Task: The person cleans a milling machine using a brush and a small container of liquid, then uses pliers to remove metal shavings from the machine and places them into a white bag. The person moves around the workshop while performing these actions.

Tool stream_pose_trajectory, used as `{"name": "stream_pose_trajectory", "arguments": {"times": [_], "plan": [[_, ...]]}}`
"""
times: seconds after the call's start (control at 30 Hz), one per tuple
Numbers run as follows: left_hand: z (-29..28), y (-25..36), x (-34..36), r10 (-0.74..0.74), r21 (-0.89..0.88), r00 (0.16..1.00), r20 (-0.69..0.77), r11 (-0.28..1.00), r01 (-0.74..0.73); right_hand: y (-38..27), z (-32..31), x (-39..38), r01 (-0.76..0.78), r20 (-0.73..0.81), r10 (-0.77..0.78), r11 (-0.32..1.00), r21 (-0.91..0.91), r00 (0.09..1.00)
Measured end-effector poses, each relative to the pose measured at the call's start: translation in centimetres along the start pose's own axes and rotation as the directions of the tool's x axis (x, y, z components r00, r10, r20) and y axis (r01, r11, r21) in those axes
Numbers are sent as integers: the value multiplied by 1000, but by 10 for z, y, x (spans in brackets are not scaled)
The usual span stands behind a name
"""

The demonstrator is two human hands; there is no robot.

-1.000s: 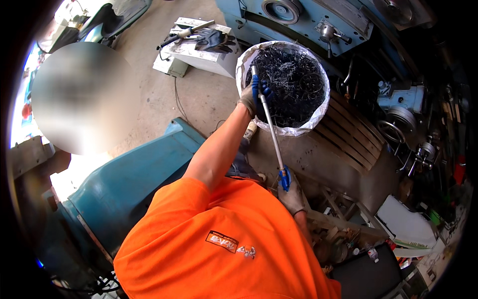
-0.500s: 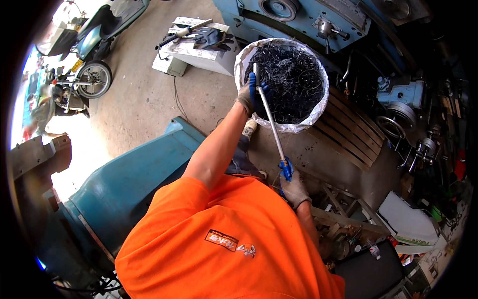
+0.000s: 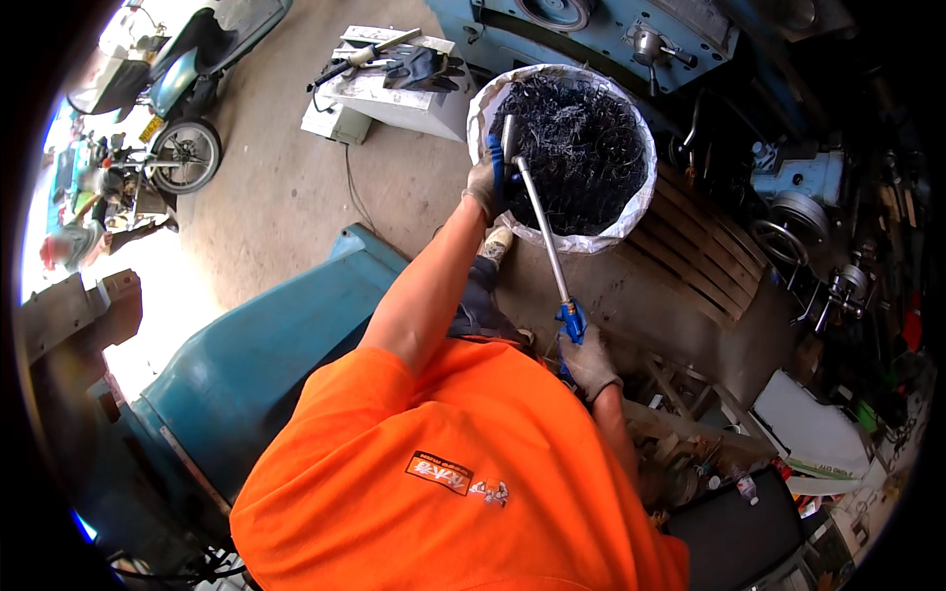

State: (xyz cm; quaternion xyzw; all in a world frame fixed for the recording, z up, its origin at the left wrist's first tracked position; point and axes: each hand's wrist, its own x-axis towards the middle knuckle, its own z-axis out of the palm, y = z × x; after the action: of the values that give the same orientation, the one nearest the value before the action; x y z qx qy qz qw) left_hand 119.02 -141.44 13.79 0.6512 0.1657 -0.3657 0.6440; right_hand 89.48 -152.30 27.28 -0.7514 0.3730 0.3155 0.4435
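Observation:
My right hand (image 3: 591, 362), in a greyish glove, grips the blue handle of a long metal wand (image 3: 545, 236). I cannot tell the wand's exact kind. Its tube slants up and away to a crosswise cylindrical metal head (image 3: 510, 138). That head is over the near left part of a round white sack (image 3: 482, 108) filled with dark, curly metal shavings (image 3: 581, 163). Beside the head is my left hand (image 3: 483, 182), in a blue-palmed glove, its fingers stretched upward; whether they touch the head is unclear.
A white box (image 3: 409, 103) with dark gloves and a tool on top stands left of the sack. Blue machinery (image 3: 611, 54) rises behind it. A slatted wooden pallet (image 3: 700, 246) lies to the right. A teal machine body (image 3: 266, 325) flanks my left; motorcycles stand at far left.
My left hand's fingers have straightened from around the wand near its head to beside it. My right hand still grips the handle, and the whole view has shifted slightly.

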Motion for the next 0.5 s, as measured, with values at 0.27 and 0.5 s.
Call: {"name": "stream_pose_trajectory", "arguments": {"times": [0.27,0.5], "plan": [[1,14,-15,-116,-16,988,-105,993,115,-3,3,21,124,-87,-118,990,72,989],[-10,-16,-12,195,99,979,-64,977,-188,-10,-2,31,178,-16,-177,978,109,984]]}}
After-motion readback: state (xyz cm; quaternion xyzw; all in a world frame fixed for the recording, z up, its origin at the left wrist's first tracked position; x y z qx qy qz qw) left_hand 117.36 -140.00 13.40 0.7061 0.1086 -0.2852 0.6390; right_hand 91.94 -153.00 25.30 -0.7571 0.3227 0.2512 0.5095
